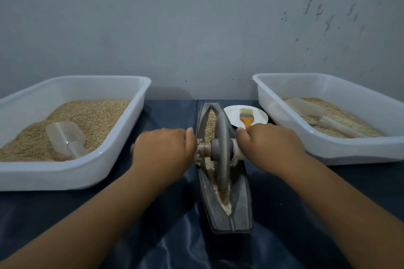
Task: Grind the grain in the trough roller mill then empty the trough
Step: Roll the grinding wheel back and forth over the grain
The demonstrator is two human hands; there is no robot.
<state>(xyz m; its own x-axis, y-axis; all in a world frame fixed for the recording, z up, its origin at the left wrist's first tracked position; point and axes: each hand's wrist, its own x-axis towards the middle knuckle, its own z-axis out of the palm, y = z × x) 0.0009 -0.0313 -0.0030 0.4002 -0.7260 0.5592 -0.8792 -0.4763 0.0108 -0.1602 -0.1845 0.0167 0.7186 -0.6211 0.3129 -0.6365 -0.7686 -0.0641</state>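
Between two tubs, the trough (225, 181) lies lengthwise away from the body. Axle handles are gripped crosswise by left hand (162, 150) and right hand (270, 143); wheel (222, 153) sits mid-trough, whole grain (210, 124) beyond it.

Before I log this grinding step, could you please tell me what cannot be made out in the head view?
- Axle handles: hidden inside the left hand and right hand.
- Trough floor under the wheel: covered by the wheel.
- Brush handle end: behind the right hand.
- Right tub: far side cut off by the frame edge.
- Left tub: left end cut off.
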